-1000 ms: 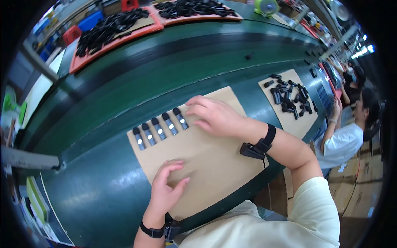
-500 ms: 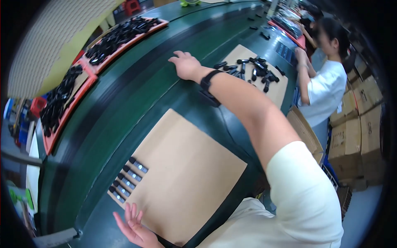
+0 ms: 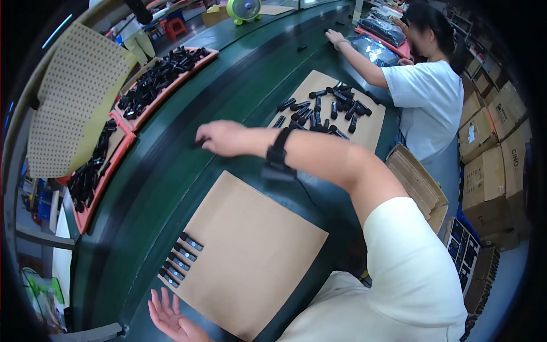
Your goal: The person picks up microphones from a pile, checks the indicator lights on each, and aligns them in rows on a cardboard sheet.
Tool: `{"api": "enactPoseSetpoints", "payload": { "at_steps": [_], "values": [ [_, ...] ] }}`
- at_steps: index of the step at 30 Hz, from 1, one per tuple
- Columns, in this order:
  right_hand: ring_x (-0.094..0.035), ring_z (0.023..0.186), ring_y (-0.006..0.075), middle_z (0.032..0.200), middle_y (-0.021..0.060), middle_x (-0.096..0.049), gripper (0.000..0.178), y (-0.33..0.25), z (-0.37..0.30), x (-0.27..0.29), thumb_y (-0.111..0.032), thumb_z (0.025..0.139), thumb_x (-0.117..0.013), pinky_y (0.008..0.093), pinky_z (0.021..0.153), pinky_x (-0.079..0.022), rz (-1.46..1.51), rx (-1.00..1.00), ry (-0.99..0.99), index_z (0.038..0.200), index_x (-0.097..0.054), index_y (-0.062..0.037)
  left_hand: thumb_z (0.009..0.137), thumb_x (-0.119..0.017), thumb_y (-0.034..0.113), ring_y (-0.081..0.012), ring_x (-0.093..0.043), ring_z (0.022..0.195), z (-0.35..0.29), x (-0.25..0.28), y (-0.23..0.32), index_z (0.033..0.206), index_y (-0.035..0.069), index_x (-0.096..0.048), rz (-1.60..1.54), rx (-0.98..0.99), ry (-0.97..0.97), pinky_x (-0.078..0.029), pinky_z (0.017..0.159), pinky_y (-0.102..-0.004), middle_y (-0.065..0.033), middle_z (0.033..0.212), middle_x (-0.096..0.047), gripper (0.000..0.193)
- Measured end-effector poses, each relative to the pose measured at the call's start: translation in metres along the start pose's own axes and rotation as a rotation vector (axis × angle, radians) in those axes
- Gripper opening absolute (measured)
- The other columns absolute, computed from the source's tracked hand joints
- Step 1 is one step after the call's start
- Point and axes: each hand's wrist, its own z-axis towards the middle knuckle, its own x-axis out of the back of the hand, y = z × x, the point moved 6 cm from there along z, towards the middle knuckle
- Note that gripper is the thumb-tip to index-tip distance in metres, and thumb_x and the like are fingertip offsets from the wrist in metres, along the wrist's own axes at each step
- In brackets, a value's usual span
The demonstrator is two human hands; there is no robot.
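Note:
My right hand [image 3: 221, 138] is stretched out over the green conveyor belt, somewhat blurred. Its fingers are closed on a small black piece [image 3: 201, 142], which looks like a mini microphone and is mostly hidden. My left hand [image 3: 174, 320] is open and empty, palm up with fingers apart, just off the near left corner of a brown cardboard sheet [image 3: 256, 251]. Along that sheet's left edge lies a neat row of several black mini microphones [image 3: 181, 261], each with a rounded head and a grey label. A black band with a small device [image 3: 278, 157] is on my right wrist.
Another cardboard sheet [image 3: 367, 128] at the upper right bears scattered microphones [image 3: 335, 107]. Red trays [image 3: 126, 137] heaped with black pieces stand across the belt. A co-worker [image 3: 424, 85] reaches over the belt at the right. Cardboard boxes [image 3: 484, 181] and a green fan [image 3: 244, 8] are around.
My right hand has come left and nearer along the belt, and its fingers have closed on a black piece. My left hand stays open. The co-worker's arm now extends over the belt.

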Motion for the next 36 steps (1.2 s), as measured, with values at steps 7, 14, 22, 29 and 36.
{"api": "enactPoseSetpoints", "payload": {
  "at_steps": [7, 14, 22, 29, 36],
  "values": [
    [-0.060, 0.078, 0.0087, 0.086, 0.0032, -0.064, 0.021, -0.134, -0.146, -0.026, -0.012, 0.089, -0.065, 0.0248, 0.071, -0.049, 1.028, 0.016, -0.227, 0.109, -0.065, -0.0044, 0.083, -0.037, -0.005, -0.0342, -0.047, 0.129, -0.006, -0.016, 0.040, 0.142, -0.003, -0.031, 0.146, -0.102, -0.131, -0.038, 0.106, -0.0432, -0.0232, 0.139, -0.047, 0.059],
    [-0.062, 0.085, 0.0141, 0.095, 0.0072, -0.065, 0.023, -0.191, -0.242, -0.027, -0.007, 0.088, -0.066, 0.0281, 0.075, -0.050, 0.983, 0.197, -0.297, 0.110, -0.065, -0.0044, 0.081, -0.064, 0.001, -0.0304, -0.054, 0.119, -0.058, -0.051, 0.067, 0.124, -0.005, -0.053, 0.117, 0.017, -0.352, -0.037, 0.107, -0.0440, -0.0167, 0.122, -0.059, 0.045],
    [-0.062, 0.085, 0.0223, 0.092, 0.0098, -0.065, 0.029, -0.197, -0.283, -0.009, -0.001, 0.082, -0.069, 0.0303, 0.077, -0.049, 0.736, 0.254, -0.099, 0.110, -0.067, -0.0032, 0.074, -0.074, 0.002, -0.0248, -0.068, 0.085, -0.074, -0.069, 0.092, 0.095, 0.001, -0.067, 0.201, -0.075, -0.318, -0.042, 0.103, -0.0518, -0.0114, 0.090, -0.070, 0.022],
    [-0.059, 0.084, 0.0188, 0.093, 0.0106, -0.064, 0.029, -0.190, -0.284, -0.024, 0.000, 0.081, -0.071, 0.0294, 0.077, -0.047, 0.842, 0.090, -0.151, 0.109, -0.065, 0.0023, 0.074, -0.075, 0.004, -0.0242, -0.067, 0.087, -0.079, -0.058, 0.084, 0.097, 0.002, -0.067, 0.119, -0.108, -0.322, -0.042, 0.103, -0.0509, -0.0094, 0.092, -0.070, 0.025],
    [-0.058, 0.085, 0.0184, 0.094, 0.0113, -0.063, 0.028, -0.202, -0.277, -0.034, -0.002, 0.081, -0.072, 0.0292, 0.078, -0.046, 0.776, 0.181, -0.147, 0.108, -0.063, 0.0031, 0.072, -0.076, 0.003, -0.0230, -0.065, 0.086, -0.077, -0.045, 0.070, 0.098, 0.003, -0.067, 0.085, -0.080, -0.325, -0.040, 0.103, -0.0504, -0.0080, 0.093, -0.069, 0.028]
  ]
}}
